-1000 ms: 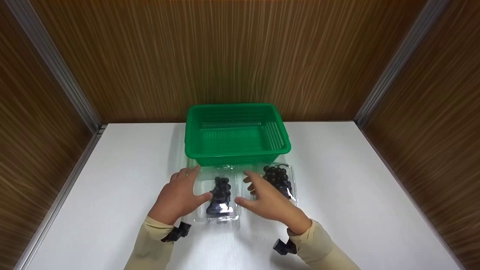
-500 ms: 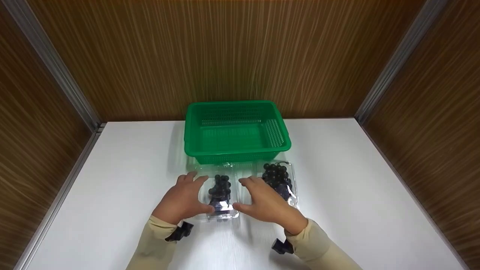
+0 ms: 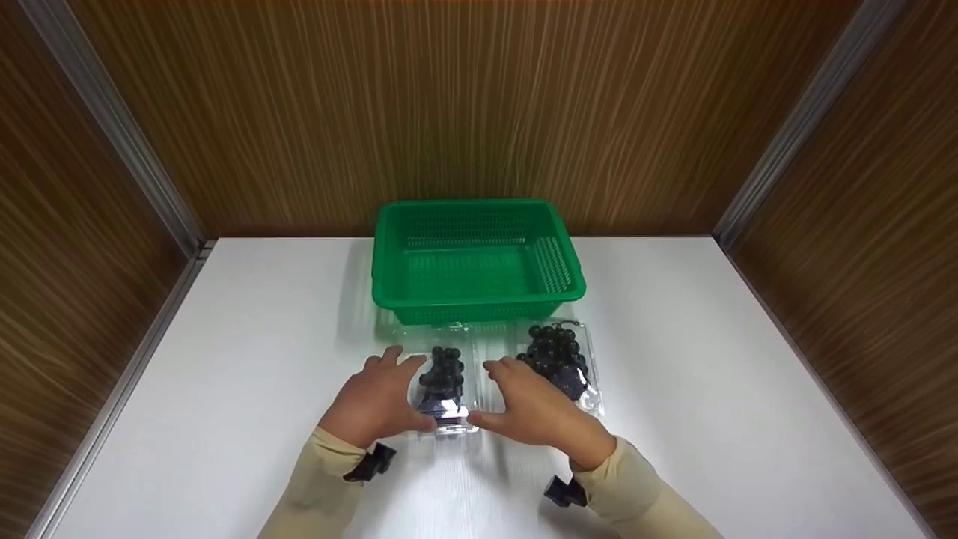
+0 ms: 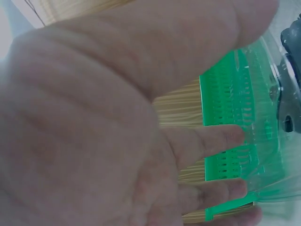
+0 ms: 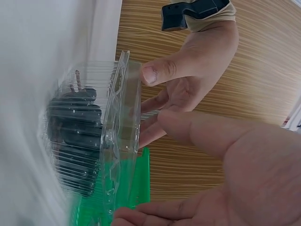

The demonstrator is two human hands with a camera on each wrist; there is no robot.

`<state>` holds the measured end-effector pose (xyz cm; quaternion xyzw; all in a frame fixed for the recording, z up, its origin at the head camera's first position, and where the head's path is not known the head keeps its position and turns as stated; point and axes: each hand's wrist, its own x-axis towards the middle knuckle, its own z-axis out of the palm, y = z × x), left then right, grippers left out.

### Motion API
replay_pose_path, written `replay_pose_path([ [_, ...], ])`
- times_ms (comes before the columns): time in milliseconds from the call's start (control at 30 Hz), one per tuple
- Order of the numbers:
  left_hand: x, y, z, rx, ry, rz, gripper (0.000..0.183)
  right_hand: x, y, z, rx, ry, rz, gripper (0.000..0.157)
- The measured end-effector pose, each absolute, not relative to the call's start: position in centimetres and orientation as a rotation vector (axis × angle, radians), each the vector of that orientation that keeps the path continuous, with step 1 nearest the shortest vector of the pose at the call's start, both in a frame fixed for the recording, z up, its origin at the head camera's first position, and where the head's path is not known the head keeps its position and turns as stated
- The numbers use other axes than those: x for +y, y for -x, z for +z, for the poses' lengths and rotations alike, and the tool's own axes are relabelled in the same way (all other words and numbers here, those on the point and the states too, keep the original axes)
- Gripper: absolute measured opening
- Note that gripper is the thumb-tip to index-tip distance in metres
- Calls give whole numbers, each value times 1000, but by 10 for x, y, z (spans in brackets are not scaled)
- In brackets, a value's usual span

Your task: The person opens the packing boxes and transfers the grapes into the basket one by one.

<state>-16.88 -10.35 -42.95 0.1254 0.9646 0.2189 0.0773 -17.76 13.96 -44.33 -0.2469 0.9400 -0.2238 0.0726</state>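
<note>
A clear plastic clamshell box [image 3: 453, 430] with dark grapes [image 3: 443, 374] lies between the hands in the head view. My left hand [image 3: 376, 403] is over its left side, fingers extended and thumb near the front edge. Across from it, my right hand [image 3: 537, 406] has its thumb tip at the box's right front corner and its fingers reaching along the right side. In the right wrist view the clear box [image 5: 120, 106] stands between both hands, the left thumb [image 5: 162, 69] right at its lid. Neither hand curls round the box.
A second clear box [image 3: 593, 403] of dark grapes [image 3: 554, 350] lies just right of the first, partly behind the right hand. Behind both boxes stands a green perforated basket [image 3: 479, 304]. Wood-grain panels [image 3: 479, 97] enclose the white table [image 3: 696, 419] at the back and sides.
My left hand has moved right and slightly nearer, over the left box. The right hand has drawn slightly nearer, its thumb now at the front corner. The view has shifted slightly.
</note>
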Motion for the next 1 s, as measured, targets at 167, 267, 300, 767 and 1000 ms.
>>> replay_pose_path([
  [167, -102, 169, -432, 2890, -364, 649, 90, 140, 176, -443, 2810, 708, -592, 80],
  [267, -101, 169, -432, 2892, -362, 657, 90, 142, 176, -443, 2800, 676, -555, 80],
  [300, -100, 170, -432, 2893, -364, 660, 90, 143, 176, -443, 2797, 661, -548, 80],
  [767, -90, 173, -438, 2911, -399, 668, 90, 145, 186, -455, 2747, 694, -687, 65],
  [1000, -90, 175, -441, 2917, -425, 662, 91, 145, 190, -461, 2573, 553, -847, 64],
])
